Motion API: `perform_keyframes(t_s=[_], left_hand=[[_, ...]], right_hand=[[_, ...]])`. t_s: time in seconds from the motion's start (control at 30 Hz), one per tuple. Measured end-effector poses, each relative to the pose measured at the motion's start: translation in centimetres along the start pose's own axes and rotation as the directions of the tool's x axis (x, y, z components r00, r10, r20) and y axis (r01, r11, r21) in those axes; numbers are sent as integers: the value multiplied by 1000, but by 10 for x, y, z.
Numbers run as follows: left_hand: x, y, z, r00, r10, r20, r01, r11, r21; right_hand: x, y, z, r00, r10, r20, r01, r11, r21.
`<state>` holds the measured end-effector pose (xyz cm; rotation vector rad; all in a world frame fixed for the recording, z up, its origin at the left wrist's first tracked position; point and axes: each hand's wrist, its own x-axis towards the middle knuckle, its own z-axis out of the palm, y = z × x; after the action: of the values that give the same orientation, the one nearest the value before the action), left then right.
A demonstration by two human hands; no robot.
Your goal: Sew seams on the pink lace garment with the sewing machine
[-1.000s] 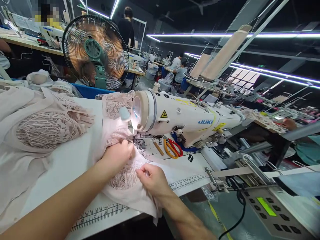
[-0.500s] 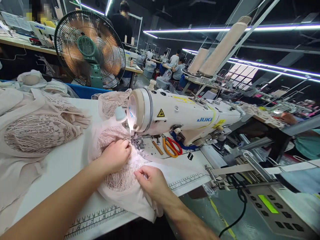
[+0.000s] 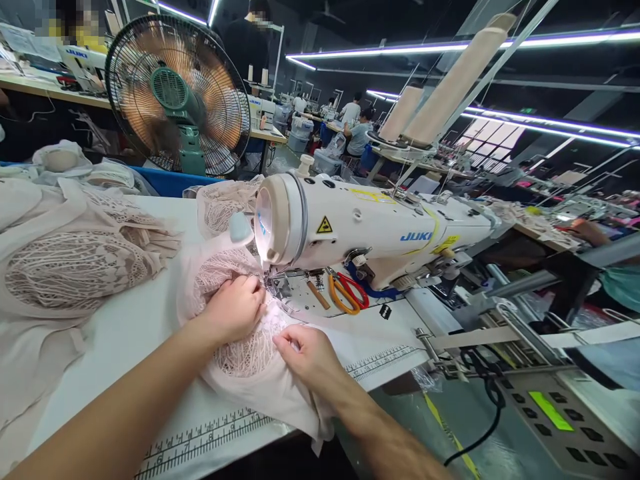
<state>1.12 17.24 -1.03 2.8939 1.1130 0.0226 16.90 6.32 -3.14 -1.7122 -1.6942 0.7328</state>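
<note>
The pale pink garment of lace and plain fabric [image 3: 240, 363] lies on the white tabletop printed with ruler marks [image 3: 135, 320], its upper part at the needle area of the white JUKI sewing machine [image 3: 345, 220]. The left hand [image 3: 236, 310] rests on the lace just beside the needle area, fingers curled; whether it grips or only presses cannot be told. This placement probably steadies the cloth close to the stitching point. The right hand [image 3: 306, 355] pinches the lace edge between thumb and forefinger, apparently to keep the nearer part spread and aligned. The orange-looped metal hand tool [image 3: 342, 308] and red-looped one [image 3: 357, 284] lie beyond the garment, beside the machine bed, presumably within reach yet off the cloth.
</note>
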Motion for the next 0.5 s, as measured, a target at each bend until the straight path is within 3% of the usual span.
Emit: perform_keyframes(t_s=[0.2,0.3,0.4,0.5], left_hand=[[1,-10,0,999,-6,-44,5,1000,-18],[1,-11,-8,996,76,-54,-79,995,-58],[-3,-1,-22,989,144,40,-141,987,-77],[-12,15,-36,980,110,166,-101,993,-65]], right_hand=[[4,0,-1,999,4,47,-1,999,-53],[7,-5,-3,996,28,80,-23,997,-73],[9,-11,-9,991,46,128,-27,989,-143],[5,-14,-17,984,53,171,-12,972,-233]])
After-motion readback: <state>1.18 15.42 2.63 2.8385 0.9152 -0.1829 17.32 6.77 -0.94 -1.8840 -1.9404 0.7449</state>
